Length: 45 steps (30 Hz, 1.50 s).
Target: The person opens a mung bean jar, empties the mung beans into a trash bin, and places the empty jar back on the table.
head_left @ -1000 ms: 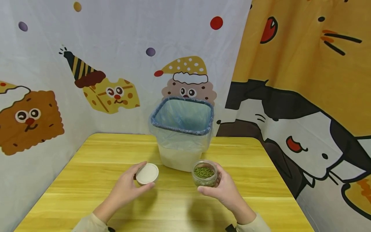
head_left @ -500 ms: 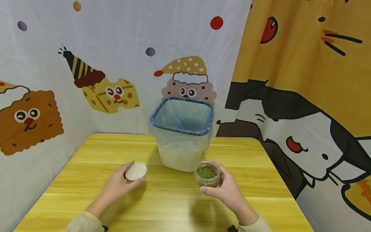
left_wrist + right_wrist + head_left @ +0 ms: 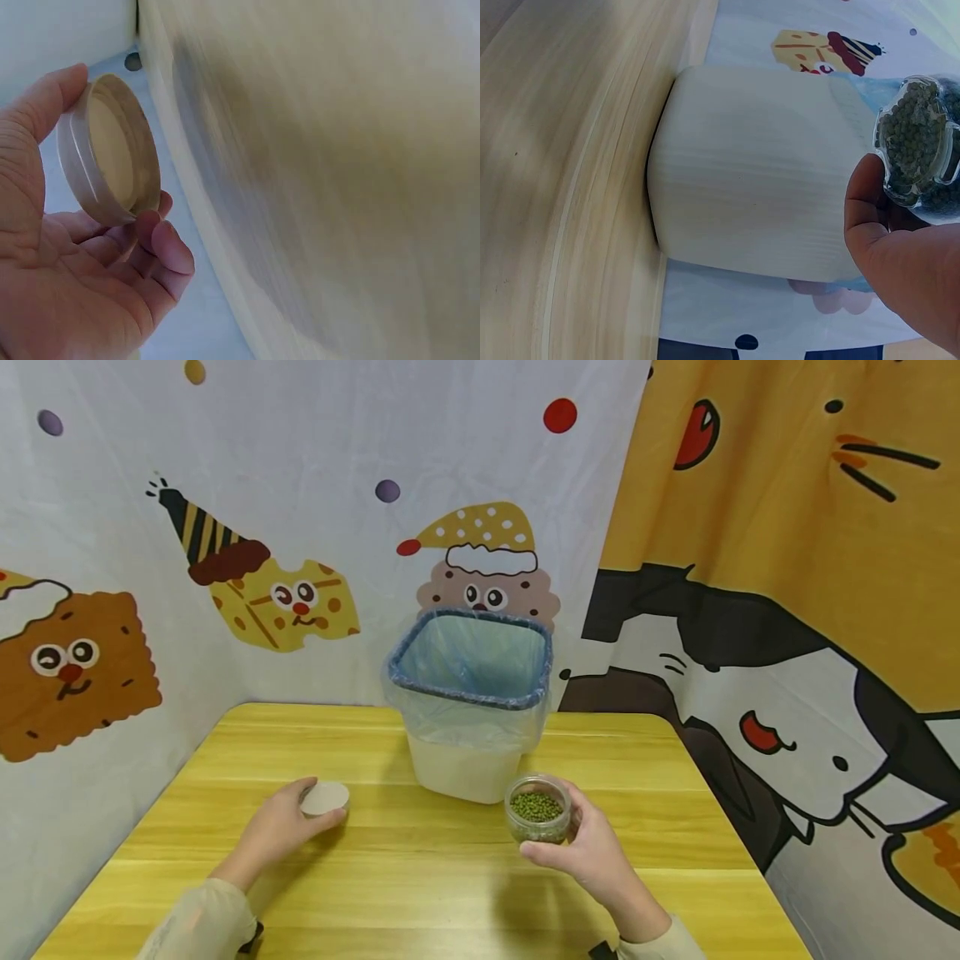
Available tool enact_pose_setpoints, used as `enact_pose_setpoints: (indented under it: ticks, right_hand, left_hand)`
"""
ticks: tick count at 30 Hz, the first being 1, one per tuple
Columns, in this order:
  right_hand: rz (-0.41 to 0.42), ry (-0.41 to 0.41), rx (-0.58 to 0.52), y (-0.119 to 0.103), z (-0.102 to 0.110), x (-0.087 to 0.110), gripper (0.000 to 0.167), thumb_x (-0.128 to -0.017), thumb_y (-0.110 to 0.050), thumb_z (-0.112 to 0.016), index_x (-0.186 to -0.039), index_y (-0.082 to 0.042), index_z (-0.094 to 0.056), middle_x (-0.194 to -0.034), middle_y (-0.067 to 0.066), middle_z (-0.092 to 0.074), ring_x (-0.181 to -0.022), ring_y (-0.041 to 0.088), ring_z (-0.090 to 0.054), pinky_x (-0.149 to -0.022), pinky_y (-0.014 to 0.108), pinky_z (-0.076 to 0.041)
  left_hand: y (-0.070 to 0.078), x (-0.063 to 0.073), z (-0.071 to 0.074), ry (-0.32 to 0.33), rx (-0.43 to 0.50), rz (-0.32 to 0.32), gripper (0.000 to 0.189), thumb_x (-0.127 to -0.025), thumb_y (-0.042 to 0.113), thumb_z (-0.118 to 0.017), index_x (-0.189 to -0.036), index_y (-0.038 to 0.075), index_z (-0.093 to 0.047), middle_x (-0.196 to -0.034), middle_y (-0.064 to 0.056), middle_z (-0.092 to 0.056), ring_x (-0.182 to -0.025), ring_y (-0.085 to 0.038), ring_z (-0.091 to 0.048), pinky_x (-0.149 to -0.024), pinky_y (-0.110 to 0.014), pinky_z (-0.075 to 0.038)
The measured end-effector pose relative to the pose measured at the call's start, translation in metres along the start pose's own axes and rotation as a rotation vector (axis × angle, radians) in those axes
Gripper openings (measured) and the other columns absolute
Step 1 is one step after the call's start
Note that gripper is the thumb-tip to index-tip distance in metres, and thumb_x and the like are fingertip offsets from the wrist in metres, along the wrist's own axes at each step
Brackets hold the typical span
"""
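My left hand (image 3: pixel 279 825) pinches a round white lid (image 3: pixel 326 799) by its edge, thumb on one side and fingers on the other. In the left wrist view the hollow underside of the lid (image 3: pixel 112 150) faces away from the palm, above the wood surface. My right hand (image 3: pixel 588 852) grips a small clear jar (image 3: pixel 538 832), its mouth uncovered and tipped a little toward me. Small green beans (image 3: pixel 536 807) fill much of the jar. In the right wrist view the beans (image 3: pixel 913 131) show through the jar's clear base, with fingers curled around its side.
A white bin (image 3: pixel 465 768) with a blue-rimmed, clear bag liner (image 3: pixel 472 697) stands on the wooden table (image 3: pixel 420 877), just beyond and between the hands. Printed cloth (image 3: pixel 300 443) hangs behind the table and along its sides.
My left hand has moved left and away from the jar, carrying the lid with it. My right hand has shifted slightly right with the jar and then stayed nearly still.
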State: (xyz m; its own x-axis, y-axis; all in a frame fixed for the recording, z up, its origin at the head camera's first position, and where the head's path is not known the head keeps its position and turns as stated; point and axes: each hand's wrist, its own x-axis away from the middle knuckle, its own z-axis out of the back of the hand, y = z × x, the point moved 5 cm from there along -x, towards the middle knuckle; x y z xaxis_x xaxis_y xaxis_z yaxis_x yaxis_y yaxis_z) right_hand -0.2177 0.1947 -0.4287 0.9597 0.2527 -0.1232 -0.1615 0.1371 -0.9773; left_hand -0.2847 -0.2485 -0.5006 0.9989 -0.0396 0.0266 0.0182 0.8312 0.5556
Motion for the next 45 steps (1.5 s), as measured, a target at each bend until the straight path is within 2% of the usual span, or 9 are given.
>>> enact_pose_setpoints:
  ticks: [5, 16, 22, 32, 45]
  right_hand:
    - [0.000, 0.005, -0.008, 0.001, 0.001, 0.000, 0.080, -0.084, -0.009, -0.090, -0.154, -0.018, -0.052, -0.148, 0.009, -0.060, -0.125, 0.018, -0.066, -0.102, 0.027, -0.057]
    - [-0.025, 0.031, -0.016, 0.002, 0.005, 0.002, 0.081, -0.084, -0.008, -0.089, -0.154, -0.015, -0.051, -0.146, 0.013, -0.061, -0.122, 0.017, -0.068, -0.098, 0.029, -0.060]
    - [-0.026, 0.043, -0.019, 0.004, 0.008, 0.003, 0.082, -0.085, -0.007, -0.088, -0.156, -0.011, -0.048, -0.145, 0.016, -0.060, -0.122, 0.016, -0.068, -0.098, 0.029, -0.061]
    - [-0.035, 0.034, -0.056, 0.005, 0.008, 0.004, 0.084, -0.085, -0.006, -0.088, -0.158, -0.012, -0.046, -0.148, 0.016, -0.058, -0.123, 0.015, -0.069, -0.097, 0.029, -0.062]
    - [0.010, 0.010, -0.062, 0.002, 0.009, 0.003, 0.081, -0.088, -0.004, -0.085, -0.158, -0.007, -0.045, -0.148, 0.024, -0.057, -0.122, 0.015, -0.069, -0.097, 0.028, -0.062]
  left_hand:
    - [-0.010, -0.008, 0.004, -0.027, -0.016, 0.032, 0.109, -0.092, 0.069, -0.073, -0.156, -0.013, -0.041, -0.149, -0.042, -0.053, -0.122, -0.051, -0.065, -0.092, -0.062, -0.059]
    - [-0.031, -0.010, 0.010, -0.073, -0.054, 0.076, 0.108, -0.093, 0.066, -0.072, -0.155, -0.016, -0.040, -0.146, -0.042, -0.055, -0.117, -0.050, -0.067, -0.088, -0.060, -0.059]
    - [-0.033, -0.009, 0.010, -0.062, -0.073, 0.059, 0.107, -0.091, 0.063, -0.076, -0.153, -0.017, -0.041, -0.146, -0.043, -0.054, -0.117, -0.051, -0.066, -0.089, -0.061, -0.059]
    - [-0.034, -0.009, 0.008, -0.048, -0.097, 0.034, 0.105, -0.091, 0.059, -0.080, -0.153, -0.017, -0.041, -0.148, -0.043, -0.051, -0.121, -0.056, -0.063, -0.088, -0.063, -0.059]
    - [-0.034, -0.010, 0.006, -0.043, -0.082, 0.027, 0.105, -0.091, 0.057, -0.081, -0.153, -0.017, -0.040, -0.149, -0.044, -0.049, -0.121, -0.057, -0.063, -0.087, -0.063, -0.060]
